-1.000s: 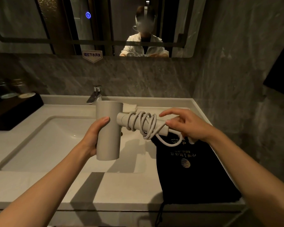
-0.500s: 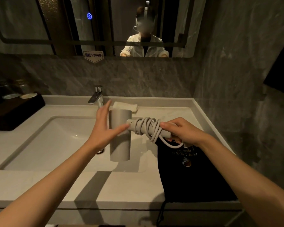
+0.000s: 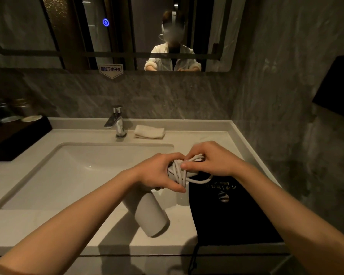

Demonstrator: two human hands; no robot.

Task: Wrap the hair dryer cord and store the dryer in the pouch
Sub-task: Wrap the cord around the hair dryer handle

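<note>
A pale grey hair dryer (image 3: 150, 216) hangs above the counter with its barrel pointing down toward me. Its white cord (image 3: 180, 174) is coiled around the handle, and one loop droops over the pouch. My left hand (image 3: 159, 172) grips the handle just above the barrel. My right hand (image 3: 210, 160) is closed on the far end of the handle and the cord turns there. The black pouch (image 3: 232, 217) with gold lettering lies flat on the counter to the right, under my right forearm, its drawstring hanging over the front edge.
A white sink basin (image 3: 83, 171) fills the left of the counter, with a chrome tap (image 3: 116, 123) behind it and a folded cloth (image 3: 149, 132) beside that. A dark tray (image 3: 14, 135) with jars stands far left. Stone wall is close on the right.
The dryer has swung from barrel upright to barrel pointing down toward me and dropped lower. My left hand shifted from the barrel to the handle beside my right hand.
</note>
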